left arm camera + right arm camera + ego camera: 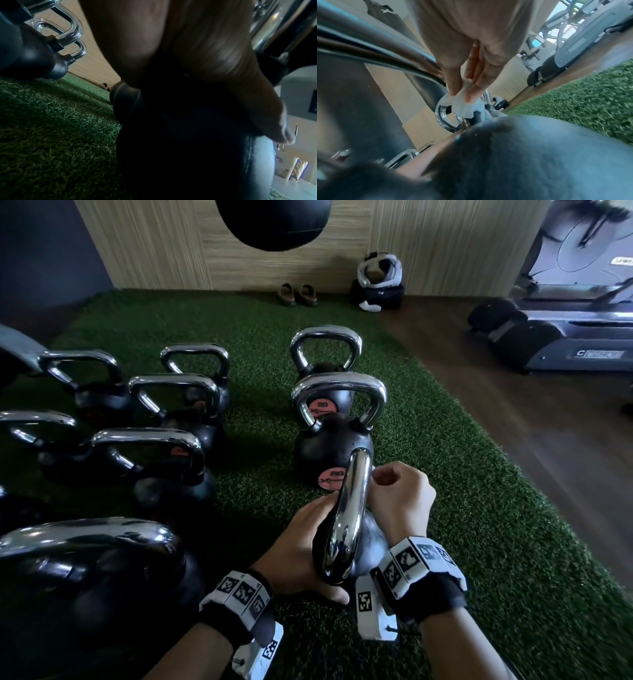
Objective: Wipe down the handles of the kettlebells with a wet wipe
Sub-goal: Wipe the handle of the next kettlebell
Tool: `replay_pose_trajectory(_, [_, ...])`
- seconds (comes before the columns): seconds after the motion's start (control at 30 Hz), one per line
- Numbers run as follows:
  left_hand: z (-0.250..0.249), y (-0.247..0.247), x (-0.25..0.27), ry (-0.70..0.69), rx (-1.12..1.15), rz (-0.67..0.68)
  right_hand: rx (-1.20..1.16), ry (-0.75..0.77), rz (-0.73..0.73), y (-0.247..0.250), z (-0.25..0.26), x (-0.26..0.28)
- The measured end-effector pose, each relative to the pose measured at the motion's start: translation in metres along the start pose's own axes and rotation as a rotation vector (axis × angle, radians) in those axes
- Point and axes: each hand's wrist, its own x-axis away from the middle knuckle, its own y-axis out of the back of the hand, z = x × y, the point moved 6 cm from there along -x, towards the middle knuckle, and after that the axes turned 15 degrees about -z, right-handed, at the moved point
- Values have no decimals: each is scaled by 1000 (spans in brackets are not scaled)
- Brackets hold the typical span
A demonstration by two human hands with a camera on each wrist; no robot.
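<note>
A black kettlebell (371, 546) stands on the green turf at the bottom centre, its chrome handle (347, 518) edge-on to me. My left hand (298, 546) grips its round body from the left, fingers over the top and thumb low. In the left wrist view the left hand's palm (188, 54) lies against the dark kettlebell body (188, 155). My right hand (390, 491) is at the far end of the handle. There it pinches a white wet wipe (464, 104) between thumb and fingers, pressed on the chrome handle (385, 56). The wipe is hidden in the head view.
Two more kettlebells (337, 419) stand in a line just ahead, and several others (147, 453) crowd the left side. A black bag (274, 220) hangs overhead. Shoes (297, 295) and a bag (378, 292) lie by the wall. A treadmill (565, 302) stands on the wood floor to the right.
</note>
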Motion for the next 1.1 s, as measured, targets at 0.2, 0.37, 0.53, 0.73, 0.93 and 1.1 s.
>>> replay_pose_trajectory(0.2, [-5,0,-2,-25,17,-5,119,49,38,-14,3,7])
replay_pose_trajectory(0.37, [3,0,1,33,-86,160,198,108,189,-15,4,5])
replay_pose_trajectory(0.53, [-36,57,-3,180,130,-160,73,267,184,13,20,-20])
replay_pose_trajectory(0.73, [-119,49,8,-28,-336,-130,-4,649,463,9,65,-23])
replay_pose_trajectory(0.93, [-110,37,9,100,-290,-201,71,883,527,3,75,-19])
replay_pose_trajectory(1.1, [-104,48,-4,46,-292,-41,81,817,415,14,53,-24])
